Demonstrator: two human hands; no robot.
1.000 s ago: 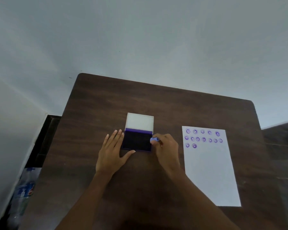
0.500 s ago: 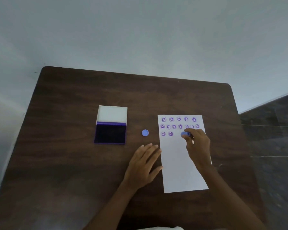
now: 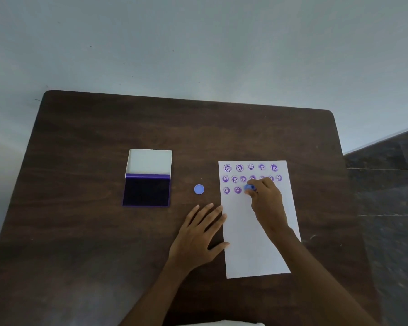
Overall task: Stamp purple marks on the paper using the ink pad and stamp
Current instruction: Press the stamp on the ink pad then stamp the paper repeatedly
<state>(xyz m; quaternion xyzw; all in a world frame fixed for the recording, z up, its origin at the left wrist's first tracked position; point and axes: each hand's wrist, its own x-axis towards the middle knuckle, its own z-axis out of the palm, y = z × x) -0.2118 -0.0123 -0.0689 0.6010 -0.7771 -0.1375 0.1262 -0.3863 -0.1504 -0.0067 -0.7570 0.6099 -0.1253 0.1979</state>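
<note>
**Stamp down in the third row of the sheet**

A dark wood-grain tabletop [image 3: 80, 231] carries everything in view. The right hand [image 3: 266, 201] reaches over the white paper [image 3: 254, 243], its grip pinched around a small blue stamp [image 3: 249, 187] between thumb and fingertips. The stamp sits at the paper's surface in the third row, just to the right of two purple marks already there; whether its face is pressed fully flat cannot be told, since the fingers hide its lower part.

The paper lies on the right half of the tabletop, long side running away from the person. Its upper part holds round purple marks [image 3: 238, 168] with smiling faces: five in the top row, a tighter second row partly covered by the right hand's knuckles, and two in the third row at the left. The lower part of the sheet is plain white.

The left hand [image 3: 200, 234] lies flat with its grip spread, palm on the tabletop, fingertips and thumb touching the paper's left edge.

The ink pad [image 3: 147, 191] sits well to the left of the paper, open, its white lid tipped back on the far side and the dark purple pad facing up. Between the ink pad and the paper, a small round blue cap [image 3: 199, 189] rests alone on the tabletop, near the paper's left edge but apart from it.
</note>
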